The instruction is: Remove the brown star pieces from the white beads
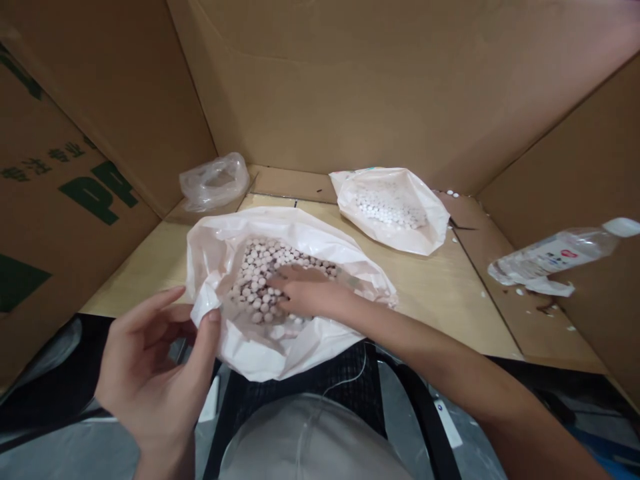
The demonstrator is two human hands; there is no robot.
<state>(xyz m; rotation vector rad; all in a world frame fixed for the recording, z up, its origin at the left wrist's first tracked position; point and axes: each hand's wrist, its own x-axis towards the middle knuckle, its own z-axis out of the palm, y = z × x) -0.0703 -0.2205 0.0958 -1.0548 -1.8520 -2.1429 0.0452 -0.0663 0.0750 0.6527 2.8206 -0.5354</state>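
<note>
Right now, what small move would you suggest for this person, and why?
I'd probably raise the left hand slightly, lifting the edge of the white plastic bag. That edge appears to fold inward near the round pale pellets, which lie loose under the right hand, so a wider opening may help.

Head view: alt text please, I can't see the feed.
The right hand rests on pale round tablets in an open white plastic bag, and the left hand holds the bag's edge. A second bag of white tablets lies behind on a wooden table, walled by cardboard, with a plastic bottle to the right.
</note>
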